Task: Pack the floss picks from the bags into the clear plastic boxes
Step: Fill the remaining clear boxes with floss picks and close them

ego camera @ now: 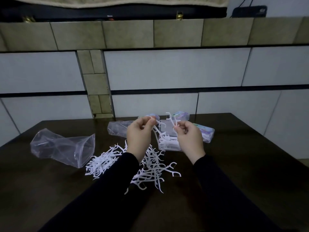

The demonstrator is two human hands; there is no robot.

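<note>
From the head camera, a dark brown wooden table (234, 164) fills the lower half of the frame, its far edge meeting a wall of large pale grey tiles (167, 69) divided by dark horizontal strips, with a column of olive-beige tiles (96, 84) running down left of centre. Across the upper part of the frame runs a band of the same olive-beige tiles (127, 33), and above it, along the top edge, lies a dark shelf or ledge with a beige cloth (117, 1) draped over it; a dark device (249, 11) with a cable sits in the upper right corner. Both arms, in black sleeves (103, 195), reach in from the bottom. The left hand (139, 133), at centre frame, pinches a white floss pick (156, 131) between thumb and curled fingers; the right hand (189, 136), just right of it, pinches another floss pick (172, 121) that stands upright above its fingertips. Between and just behind the hands stands an open clear plastic box (167, 144) partly filled with picks. A loose heap of white floss picks (150, 166) is scattered on the table below the hands, partly hidden by the left forearm. An emptied clear zip bag (63, 146) lies at centre left, a second clear bag (117, 129) lies behind the left hand, and filled boxes with pastel labels (206, 133) rest near the table's far edge, right of centre.
</note>
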